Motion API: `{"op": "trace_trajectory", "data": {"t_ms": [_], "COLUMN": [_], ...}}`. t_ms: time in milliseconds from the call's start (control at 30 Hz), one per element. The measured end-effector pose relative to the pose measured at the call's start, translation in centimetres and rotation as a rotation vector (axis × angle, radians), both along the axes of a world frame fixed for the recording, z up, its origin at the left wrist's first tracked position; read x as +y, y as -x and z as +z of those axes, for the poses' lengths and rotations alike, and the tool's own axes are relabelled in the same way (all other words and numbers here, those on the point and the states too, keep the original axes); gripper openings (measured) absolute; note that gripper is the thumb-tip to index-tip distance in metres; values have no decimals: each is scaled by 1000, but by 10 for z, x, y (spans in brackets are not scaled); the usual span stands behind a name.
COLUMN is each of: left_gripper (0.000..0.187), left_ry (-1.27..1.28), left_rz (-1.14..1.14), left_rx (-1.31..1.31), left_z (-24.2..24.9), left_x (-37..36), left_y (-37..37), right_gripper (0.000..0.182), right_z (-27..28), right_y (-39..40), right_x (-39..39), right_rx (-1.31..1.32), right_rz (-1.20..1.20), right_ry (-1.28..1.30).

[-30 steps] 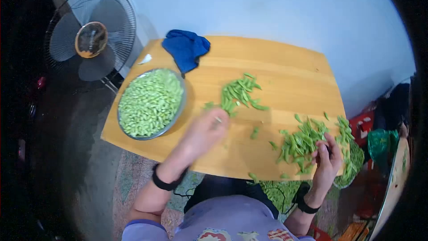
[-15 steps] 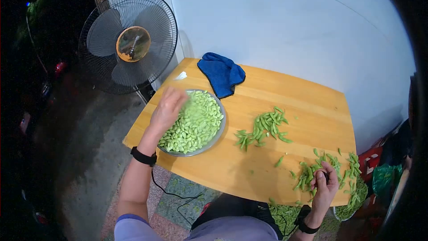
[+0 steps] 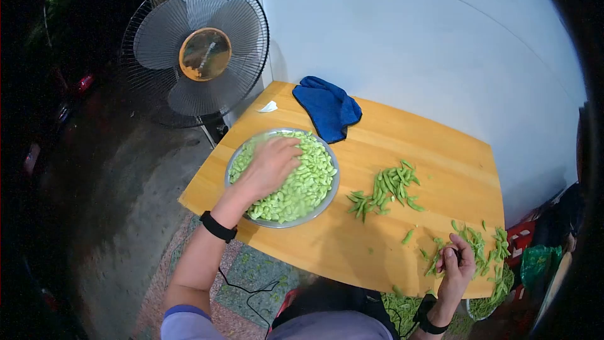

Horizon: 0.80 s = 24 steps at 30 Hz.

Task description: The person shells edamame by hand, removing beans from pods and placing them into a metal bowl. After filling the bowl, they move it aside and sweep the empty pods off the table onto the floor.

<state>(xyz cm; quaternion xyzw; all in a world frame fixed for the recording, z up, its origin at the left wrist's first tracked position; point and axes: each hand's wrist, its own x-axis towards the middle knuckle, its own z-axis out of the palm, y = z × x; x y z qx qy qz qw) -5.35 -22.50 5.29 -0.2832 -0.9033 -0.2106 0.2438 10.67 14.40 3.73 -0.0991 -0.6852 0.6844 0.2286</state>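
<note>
A round metal basin [image 3: 331, 196] on the table is heaped with shelled green soybeans [image 3: 314, 176]. My left hand [image 3: 272, 164] lies over the beans, palm down, with its fingers stretched out a little apart; its fingertips touch the heap. At the right end of the table my right hand [image 3: 458, 267] is closed, thumb bent inward, around a small dark object [image 3: 457, 254] whose kind I cannot make out. Unshelled soybean pods [image 3: 476, 245] lie beside and behind that hand. Another small pile of pods [image 3: 391, 184] sits mid-table.
A blue cloth [image 3: 327, 107] and a white scrap [image 3: 268, 106] lie near the wall on the wooden table [image 3: 327, 239]. A standing fan [image 3: 198, 53] is at the back left. Empty pods fill a container [image 3: 481, 308] below the right edge. A cable [image 3: 248, 291] trails over the floor.
My left hand has moved right and inward over the basin, onto the beans. The right hand stays closed near the pods. The whole view has shifted slightly.
</note>
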Motion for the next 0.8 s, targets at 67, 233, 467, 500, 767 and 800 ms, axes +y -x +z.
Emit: {"op": "trace_trajectory", "data": {"t_ms": [67, 233, 467, 500, 767, 800], "left_gripper": [21, 34, 44, 44, 48, 43], "left_ry": [32, 105, 139, 140, 61, 130], "left_rz": [21, 41, 146, 118, 178, 192], "left_rx": [-26, -82, -232, -243, 345, 349], "left_z": [3, 15, 20, 20, 61, 67], "left_x": [2, 7, 6, 8, 48, 55], "left_y": [-4, -12, -11, -12, -44, -56], "right_gripper": [24, 19, 7, 8, 18, 16], "right_z": [0, 3, -7, -8, -22, -24], "right_y": [1, -2, -7, -7, -9, -9], "right_x": [-2, -4, 5, 7, 27, 28], "right_rx": [5, -16, -185, -191, -420, -406], "right_rz": [5, -4, 32, 25, 41, 44], "right_ry": [4, -19, -142, -125, -469, -475]}}
